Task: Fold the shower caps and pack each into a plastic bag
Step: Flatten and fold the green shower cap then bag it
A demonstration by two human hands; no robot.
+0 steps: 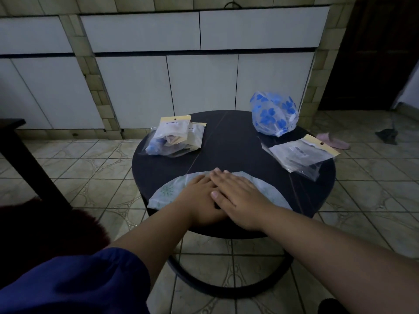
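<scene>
A pale shower cap (169, 191) with a faint green floral print is lying flat as a half-round shape at the near edge of the round dark tabletop (229, 141). Both hands are pressing down on it, the left hand (201, 199) partly under the right hand (240, 196), fingers stretched flat and close together, gripping nothing. At the far left, packed plastic bags (175, 139) with yellow header cards are lying stacked; their printing is too small to read. At the far right a clear shower cap with blue flowers (273, 115) is sitting puffed up, and near it more empty plastic bags (299, 155) with a yellow header are resting, their label unreadable.
</scene>
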